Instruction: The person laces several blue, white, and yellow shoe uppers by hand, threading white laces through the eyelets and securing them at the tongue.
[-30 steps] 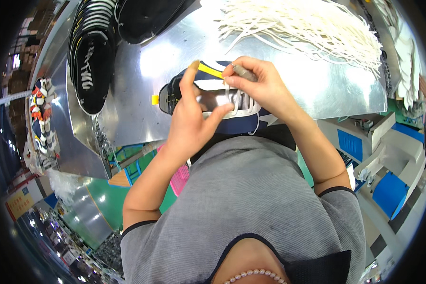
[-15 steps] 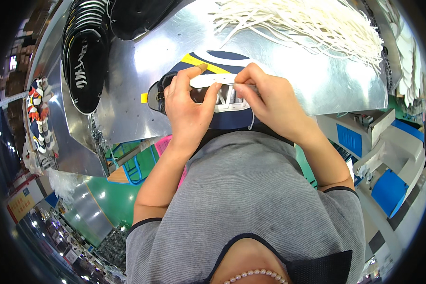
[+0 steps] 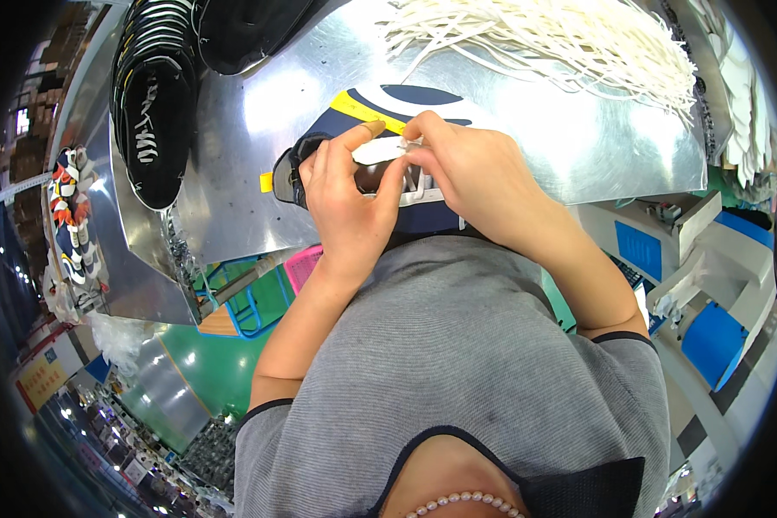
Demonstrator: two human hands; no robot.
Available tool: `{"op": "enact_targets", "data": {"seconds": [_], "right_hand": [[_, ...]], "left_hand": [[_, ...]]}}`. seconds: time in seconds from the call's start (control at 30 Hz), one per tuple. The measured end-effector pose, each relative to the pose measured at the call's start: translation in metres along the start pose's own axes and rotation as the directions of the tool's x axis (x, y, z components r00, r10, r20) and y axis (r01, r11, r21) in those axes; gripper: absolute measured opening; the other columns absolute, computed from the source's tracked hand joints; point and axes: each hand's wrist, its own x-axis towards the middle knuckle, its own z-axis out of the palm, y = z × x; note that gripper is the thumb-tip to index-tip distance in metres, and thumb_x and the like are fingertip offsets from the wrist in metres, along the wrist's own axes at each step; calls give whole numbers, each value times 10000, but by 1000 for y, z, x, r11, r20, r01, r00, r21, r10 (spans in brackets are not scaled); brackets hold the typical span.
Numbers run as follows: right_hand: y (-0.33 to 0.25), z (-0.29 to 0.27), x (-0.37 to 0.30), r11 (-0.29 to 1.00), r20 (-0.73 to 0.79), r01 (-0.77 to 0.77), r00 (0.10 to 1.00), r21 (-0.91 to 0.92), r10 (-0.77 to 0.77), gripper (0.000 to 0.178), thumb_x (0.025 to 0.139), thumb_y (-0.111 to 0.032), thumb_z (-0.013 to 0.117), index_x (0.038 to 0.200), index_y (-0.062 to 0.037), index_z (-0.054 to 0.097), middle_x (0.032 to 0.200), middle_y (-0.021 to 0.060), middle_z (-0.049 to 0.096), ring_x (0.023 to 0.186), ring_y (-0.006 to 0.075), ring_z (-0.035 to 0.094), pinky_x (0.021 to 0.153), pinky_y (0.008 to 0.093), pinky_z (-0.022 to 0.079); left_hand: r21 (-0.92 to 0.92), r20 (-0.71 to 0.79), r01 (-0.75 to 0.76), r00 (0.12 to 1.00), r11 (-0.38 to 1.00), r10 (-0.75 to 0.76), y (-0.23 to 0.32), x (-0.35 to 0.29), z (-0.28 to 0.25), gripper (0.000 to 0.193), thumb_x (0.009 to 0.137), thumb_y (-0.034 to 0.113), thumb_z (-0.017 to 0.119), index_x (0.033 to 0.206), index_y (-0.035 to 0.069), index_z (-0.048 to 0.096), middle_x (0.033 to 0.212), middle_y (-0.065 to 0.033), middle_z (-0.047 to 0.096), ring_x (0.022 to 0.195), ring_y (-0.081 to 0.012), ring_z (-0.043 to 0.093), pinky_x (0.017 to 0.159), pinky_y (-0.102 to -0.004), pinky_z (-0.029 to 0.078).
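Observation:
A navy shoe upper (image 3: 423, 93) with yellow and white stripes lies on the metal table at its near edge, its heel with a yellow tab pointing left. My left hand (image 3: 347, 203) grips the white lacing edge (image 3: 375, 154) of the upper between thumb and forefinger. Close beside it, my right hand (image 3: 483, 177) is closed in a pinch on a thin white shoelace (image 3: 403, 145) at that edge. White lace rows (image 3: 416, 183) cross the opening under my hands. My fingers hide part of the eyelets.
A big pile of loose white laces (image 3: 552, 43) covers the far right of the table (image 3: 259, 164). Stacked black shoe uppers (image 3: 151, 129) stand at the far left, with another black piece (image 3: 250, 34) beside them. Grey and blue machine parts (image 3: 708, 337) are to the right.
My right hand has shifted left and slightly away from me, closer to my left hand's fingertips. The left hand keeps its hold, moving slightly right with the upper.

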Motion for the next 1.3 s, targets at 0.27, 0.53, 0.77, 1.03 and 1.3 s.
{"op": "enact_targets", "data": {"seconds": [0.27, 0.53, 0.77, 1.03, 1.3], "right_hand": [[-15, -41, -23, 988, -19, -152, 988, 30, 152, 153, 943, -146, 602, 1031, -27, 563, 823, 129, 696, 715, 322, 677, 595, 418, 499], [-6, -20, -20, 987, -48, -155, 987, 38, 156, 167, 943, -163, 618, 1046, -42, 568, 797, 121, 691, 708, 310, 674, 587, 414, 491], [3, -13, -16, 992, -46, -120, 991, 46, 122, 182, 940, -116, 623, 1091, -33, 565, 757, 101, 675, 685, 287, 666, 604, 365, 494], [1, -7, -8, 996, -70, -77, 994, 32, 79, 219, 907, -146, 663, 1050, -34, 538, 676, 110, 646, 644, 310, 660, 556, 398, 482], [-2, 15, 7, 983, 39, -156, 987, 102, 153, 202, 919, -102, 631, 1031, 1, 498, 718, 159, 647, 665, 356, 646, 609, 405, 495]], "left_hand": [[1, 34, 48, 998, 999, -48, 0, 0, -1, 387, 753, 105, 830, 1096, 41, 662, 1061, -69, 690, 962, -232, 580, 854, -341, 438], [35, -9, 53, 999, 998, -53, 3, 0, 4, 392, 730, 102, 820, 1073, 55, 636, 1065, -67, 685, 954, -231, 561, 830, -345, 430], [61, -91, -30, 995, 998, 36, 0, 4, 7, 325, 724, 162, 805, 992, 68, 648, 841, -34, 628, 757, -225, 554, 787, -374, 384], [73, 5, -22, 1000, 997, 21, 1, 3, 1, 393, 752, 114, 812, 1101, 43, 645, 1040, -76, 664, 921, -237, 551, 817, -345, 427], [38, 94, -173, 981, 984, 169, 7, -6, 0, 353, 766, 37, 666, 1116, 22, 615, 853, -77, 641, 792, -267, 564, 841, -415, 381]]}}
